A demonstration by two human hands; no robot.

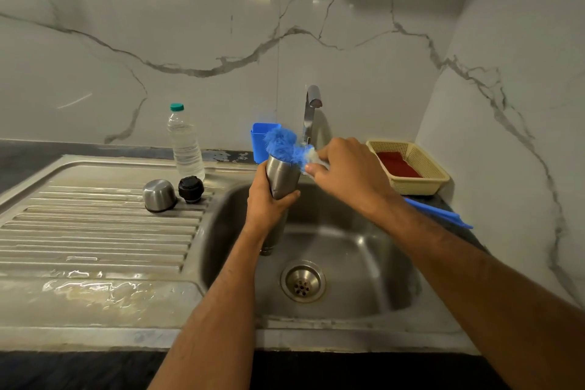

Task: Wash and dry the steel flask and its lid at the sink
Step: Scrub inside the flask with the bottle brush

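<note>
Head view: left hand grips the flask over the sink; right hand pinches a blue brush at its mouth. Steel cup, black lid and water bottle stand on the drainboard. Tap and blue cup crowd behind.

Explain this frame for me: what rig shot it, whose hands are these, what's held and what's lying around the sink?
No robot here: a person wears one wide-angle camera on the head, looking down at their own bare hands. The left hand grips the steel flask over the sink. The right hand holds a blue bottle brush, its bristles at the flask's open mouth and its handle sticking out behind the forearm. On the draining board stand the steel cup lid and a black stopper, with a plastic water bottle behind them. By the tap is a blue holder; to the right, a cream basket with a red cloth. No water runs.
</note>
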